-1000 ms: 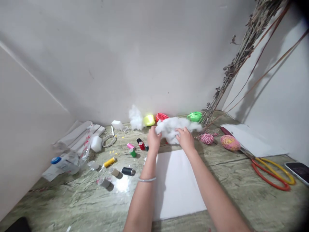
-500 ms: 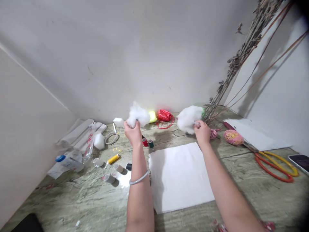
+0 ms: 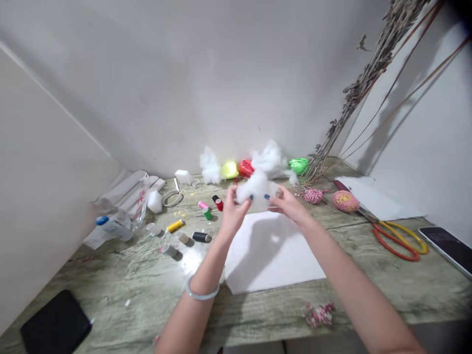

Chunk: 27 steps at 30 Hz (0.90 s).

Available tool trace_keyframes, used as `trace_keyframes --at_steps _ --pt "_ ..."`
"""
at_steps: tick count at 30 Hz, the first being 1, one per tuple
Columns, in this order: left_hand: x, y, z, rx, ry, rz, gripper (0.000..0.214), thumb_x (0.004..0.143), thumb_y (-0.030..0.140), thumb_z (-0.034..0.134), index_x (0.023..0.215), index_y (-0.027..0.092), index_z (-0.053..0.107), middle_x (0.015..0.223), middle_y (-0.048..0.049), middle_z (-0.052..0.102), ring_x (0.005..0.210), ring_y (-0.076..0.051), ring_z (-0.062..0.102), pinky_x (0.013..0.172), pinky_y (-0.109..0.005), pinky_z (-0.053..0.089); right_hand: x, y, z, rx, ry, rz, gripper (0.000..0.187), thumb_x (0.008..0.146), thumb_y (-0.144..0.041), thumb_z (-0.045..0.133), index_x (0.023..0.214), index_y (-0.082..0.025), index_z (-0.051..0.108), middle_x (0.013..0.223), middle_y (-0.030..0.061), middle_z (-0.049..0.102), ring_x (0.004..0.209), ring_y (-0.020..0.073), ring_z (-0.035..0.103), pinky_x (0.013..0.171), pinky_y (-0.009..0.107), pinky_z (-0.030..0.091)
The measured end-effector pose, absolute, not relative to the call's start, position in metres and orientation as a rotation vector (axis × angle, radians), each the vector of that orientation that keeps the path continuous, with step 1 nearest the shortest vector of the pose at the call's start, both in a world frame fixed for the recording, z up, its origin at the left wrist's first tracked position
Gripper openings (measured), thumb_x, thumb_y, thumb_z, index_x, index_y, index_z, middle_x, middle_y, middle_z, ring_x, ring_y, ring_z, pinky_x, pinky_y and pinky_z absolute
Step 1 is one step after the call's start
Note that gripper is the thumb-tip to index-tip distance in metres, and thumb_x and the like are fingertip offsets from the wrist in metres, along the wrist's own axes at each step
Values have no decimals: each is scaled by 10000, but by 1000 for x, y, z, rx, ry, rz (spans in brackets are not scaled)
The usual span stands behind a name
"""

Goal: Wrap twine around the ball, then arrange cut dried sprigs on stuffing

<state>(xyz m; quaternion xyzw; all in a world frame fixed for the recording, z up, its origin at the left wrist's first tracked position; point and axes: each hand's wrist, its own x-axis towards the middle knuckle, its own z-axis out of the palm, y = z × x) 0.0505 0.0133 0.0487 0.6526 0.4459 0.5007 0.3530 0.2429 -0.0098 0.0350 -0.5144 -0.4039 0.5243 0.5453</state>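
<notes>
"Between the two hands, how does the white, fluffy tuft of soft fibre [image 3: 257, 186] lie?"

"Squarely in the gap, held from both sides; the left hand [image 3: 234, 215], on the arm with the pale, ring-shaped bangle [image 3: 202, 297], has its fingers about the left edge and its thumb on the near face; the right hand [image 3: 292, 206] grips the right edge, its thumb pointing inward; the thumb tips stand a little apart."

"Which hand is nearer, and which way does the tuft run?"

"Neither, since both touch it; its long axis, so far as so loose a shape has one, runs side to side from hand to hand, with a soft peak in the middle."

"And farther out?"

"Toward the body, the flat, white, rectangular sheet [image 3: 291, 250] lies on the greenish, wood-grained tabletop [image 3: 140, 300], a shadow across it; the tuft looks raised near the sheet's far edge, though how high I cannot tell; beyond it sits the larger, white, loose heap of fibre [image 3: 270, 157], between the shiny red bundle [image 3: 246, 168] and the shiny green bundle [image 3: 299, 165]; left of the left hand lies the small green thread spool [image 3: 207, 213], well clear of the fingers."
</notes>
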Motion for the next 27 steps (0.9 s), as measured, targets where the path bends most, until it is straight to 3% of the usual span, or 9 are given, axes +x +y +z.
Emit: trace_keyframes --at_steps 3,7,10,13,15,21,25,27 --pt "40 -15 23 1636 987 984 561 755 418 699 1192 205 421 1187 -98 616 1027 -197 625 812 -281 528 239 -36 8 -1248 -986 1183 542 620 -359 769 1106 -235 565 1141 68 682 962 201 666 817 327 548" --pt "27 -34 4 1503 963 871 567 810 538 619 1225 208 416 1259 -141 614 1099 -239 627 861 -347 539 240 -49 -13 -1198 -1240 1057 379 657 -372 736 978 -204 626 986 48 706 913 202 645 821 328 513" --pt "26 -39 -4 1508 992 895 576 784 498 666 1233 190 479 1206 -132 647 1054 -255 642 843 -362 544 236 -54 -12 -1112 -1349 1073 292 734 -371 692 978 -216 651 1064 55 696 1025 213 625 852 323 500" --pt "29 -41 -9 1596 1061 952 505 767 448 681 1173 174 557 1156 -108 668 1027 -254 642 863 -369 535 227 -62 -10 -1091 -1334 1089 445 748 -379 694 1165 -252 603 1278 69 615 1092 208 605 897 329 493" --pt "29 -41 -10 1662 1131 1005 467 743 412 690 1126 167 586 1101 -92 685 990 -250 642 869 -376 526 219 -65 -10 -1100 -1306 1096 559 716 -375 723 1236 -270 548 1307 68 586 1034 196 622 873 323 503" --pt "25 -31 -14 1601 1118 1012 329 690 362 697 940 159 630 904 -51 698 806 -195 637 722 -306 528 218 -58 -21 -1144 -1215 1108 256 633 -327 700 845 -219 603 836 -3 652 752 164 597 664 262 489" --pt "21 -26 -16 1429 1077 1018 335 724 383 679 966 161 614 957 -58 676 805 -157 644 666 -250 524 236 -48 -24 -1219 -1059 1088 280 616 -311 677 876 -219 628 821 5 671 728 167 603 632 258 485" --pt "20 -27 -15 1416 1063 1006 441 743 414 687 1106 181 593 1098 -88 657 919 -174 657 729 -266 545 241 -46 -24 -1246 -1026 1134 313 632 -318 671 928 -222 636 840 12 691 721 169 619 632 262 496"
